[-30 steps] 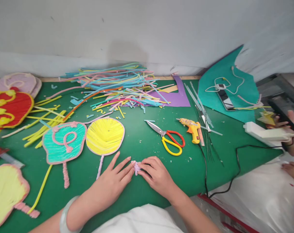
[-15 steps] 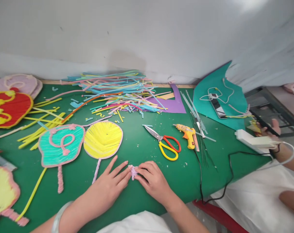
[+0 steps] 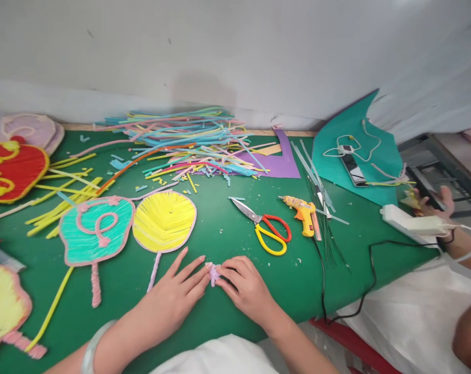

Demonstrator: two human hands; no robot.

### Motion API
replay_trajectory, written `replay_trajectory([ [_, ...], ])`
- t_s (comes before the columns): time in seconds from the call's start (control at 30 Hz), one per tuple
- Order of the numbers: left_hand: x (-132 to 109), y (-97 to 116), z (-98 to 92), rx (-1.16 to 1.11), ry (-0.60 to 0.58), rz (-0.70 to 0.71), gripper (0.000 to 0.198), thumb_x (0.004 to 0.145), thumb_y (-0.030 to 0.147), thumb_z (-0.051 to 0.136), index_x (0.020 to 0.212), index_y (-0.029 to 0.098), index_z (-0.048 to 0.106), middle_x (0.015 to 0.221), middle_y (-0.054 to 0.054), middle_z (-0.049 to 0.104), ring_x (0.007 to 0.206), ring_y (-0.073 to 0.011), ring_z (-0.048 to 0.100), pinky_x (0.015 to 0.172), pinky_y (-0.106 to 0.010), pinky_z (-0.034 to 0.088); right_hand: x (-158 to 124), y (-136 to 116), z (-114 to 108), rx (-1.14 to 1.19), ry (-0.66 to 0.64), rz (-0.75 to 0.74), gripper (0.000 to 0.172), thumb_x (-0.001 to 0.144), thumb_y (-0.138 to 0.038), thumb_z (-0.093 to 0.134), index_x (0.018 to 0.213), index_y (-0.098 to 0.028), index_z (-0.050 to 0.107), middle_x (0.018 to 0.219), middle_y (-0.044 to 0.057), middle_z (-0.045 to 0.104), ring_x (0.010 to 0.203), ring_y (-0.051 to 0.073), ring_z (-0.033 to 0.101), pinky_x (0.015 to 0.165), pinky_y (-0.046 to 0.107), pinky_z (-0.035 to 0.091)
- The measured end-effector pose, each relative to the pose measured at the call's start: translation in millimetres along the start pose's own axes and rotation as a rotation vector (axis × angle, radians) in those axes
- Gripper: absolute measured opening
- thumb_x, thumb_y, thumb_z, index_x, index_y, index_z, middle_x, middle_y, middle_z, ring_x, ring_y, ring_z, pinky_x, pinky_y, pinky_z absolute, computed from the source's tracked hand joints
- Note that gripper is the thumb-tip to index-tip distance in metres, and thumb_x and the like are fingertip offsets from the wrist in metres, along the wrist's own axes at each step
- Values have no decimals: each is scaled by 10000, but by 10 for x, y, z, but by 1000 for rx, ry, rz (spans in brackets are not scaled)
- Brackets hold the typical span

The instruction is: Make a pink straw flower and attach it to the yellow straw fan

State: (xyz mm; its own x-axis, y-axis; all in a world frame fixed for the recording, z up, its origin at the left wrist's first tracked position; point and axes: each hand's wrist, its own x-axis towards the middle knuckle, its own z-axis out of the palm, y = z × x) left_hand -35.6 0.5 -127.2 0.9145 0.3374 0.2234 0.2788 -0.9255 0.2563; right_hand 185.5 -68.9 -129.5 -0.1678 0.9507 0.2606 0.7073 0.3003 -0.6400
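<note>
A small lilac pipe-cleaner piece, bent into a petal-like shape, is held low over the green table in front of me. My right hand pinches it from the right between thumb and fingers. From the left, the fingertips of my left hand press against it, index finger lifted apart and thumb hidden. Just beyond my left hand lies a yellow round fan with a lilac wrapped handle. Scissors with one red and one yellow handle lie beyond my right hand, beside a yellow hot glue gun.
Pipe cleaners are heaped along the wall. A teal fan and a red fan lie left. Thin wires, a teal sheet with a phone, and a white power strip are right, near another person's hand.
My hands stay nearly still around the lilac piece. The view has shifted slightly. At the right, the other person's hand has moved and its fingers look more spread.
</note>
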Motion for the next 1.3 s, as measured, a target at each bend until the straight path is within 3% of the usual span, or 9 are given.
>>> replay_trajectory([
  [0.77, -37, 1, 51, -7, -12, -19, 417, 942, 149, 490, 1359, 154, 511, 1406, -90, 566, 1387, -289, 409, 1203, -597, 103, 1, 4, 1, -1, -8, 3, 219, 921, -209, 622, 1140, -217, 635, 1025, 65, 678, 949, 197, 586, 836, 381, 541],
  [1.3, -46, 10, 49, 55, -34, -21, 419, 950, 239, 513, 1362, 164, 503, 1415, -86, 558, 1411, -280, 373, 1211, -571, 56, 3, -1, 7, -6, 1, 11, 210, 913, -215, 628, 1121, -228, 654, 1003, 63, 681, 939, 187, 610, 836, 362, 553],
])
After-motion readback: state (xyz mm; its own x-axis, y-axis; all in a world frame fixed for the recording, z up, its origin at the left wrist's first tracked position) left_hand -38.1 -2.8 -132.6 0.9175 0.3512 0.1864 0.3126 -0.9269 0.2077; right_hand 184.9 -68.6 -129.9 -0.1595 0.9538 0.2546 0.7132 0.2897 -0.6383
